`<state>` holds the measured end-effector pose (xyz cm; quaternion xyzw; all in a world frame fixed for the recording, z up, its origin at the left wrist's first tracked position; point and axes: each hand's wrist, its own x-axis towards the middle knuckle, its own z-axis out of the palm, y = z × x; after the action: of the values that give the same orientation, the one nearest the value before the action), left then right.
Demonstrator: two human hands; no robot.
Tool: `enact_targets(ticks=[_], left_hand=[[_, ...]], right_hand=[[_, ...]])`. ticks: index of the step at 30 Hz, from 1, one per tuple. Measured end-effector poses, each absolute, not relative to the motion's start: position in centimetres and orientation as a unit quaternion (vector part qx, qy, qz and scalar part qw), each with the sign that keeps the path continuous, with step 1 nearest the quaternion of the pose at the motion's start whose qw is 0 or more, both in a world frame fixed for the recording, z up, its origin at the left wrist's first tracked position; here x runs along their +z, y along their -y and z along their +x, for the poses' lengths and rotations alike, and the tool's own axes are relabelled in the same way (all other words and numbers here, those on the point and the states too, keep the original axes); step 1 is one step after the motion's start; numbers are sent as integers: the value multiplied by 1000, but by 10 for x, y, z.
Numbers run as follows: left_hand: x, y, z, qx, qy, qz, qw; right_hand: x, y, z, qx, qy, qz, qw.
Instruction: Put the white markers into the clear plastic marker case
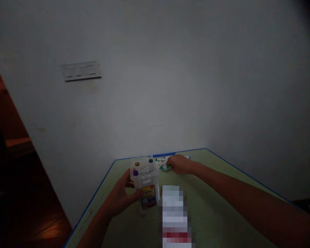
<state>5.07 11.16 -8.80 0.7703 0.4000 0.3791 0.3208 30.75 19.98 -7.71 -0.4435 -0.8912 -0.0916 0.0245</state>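
Observation:
My left hand (125,194) is wrapped round the left side of a clear plastic container (150,181), which has a yellow and blue label on its front. Inside the container stand a few markers; brown, purple and green ends show near its open top. Farther back, my right hand (179,164) is over several markers lying near the table's back edge, its fingers pressed together at a green and white marker (166,168). Whether the fingertips grip one of the markers is too small and dark to tell.
The green table (206,206) has a blue edge and stands against a grey wall (155,86). A blurred white and red object (174,213) lies at the front middle. A wall plate (81,71) is at upper left.

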Motion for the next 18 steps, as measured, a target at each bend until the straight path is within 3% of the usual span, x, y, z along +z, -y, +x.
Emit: enact_targets(ticks=[7,15,18], left_hand=[[-90,-110,49,379,-410,768,313],[-91,-112,48,389,-405,770,303],[-92,-112,47,394,-405,769,299]], right_hand=[[-20,-149,322,-18,905,-379,190],[18,-109,312,0,913,-296,280],[36,-104,311,68,884,-297,354]])
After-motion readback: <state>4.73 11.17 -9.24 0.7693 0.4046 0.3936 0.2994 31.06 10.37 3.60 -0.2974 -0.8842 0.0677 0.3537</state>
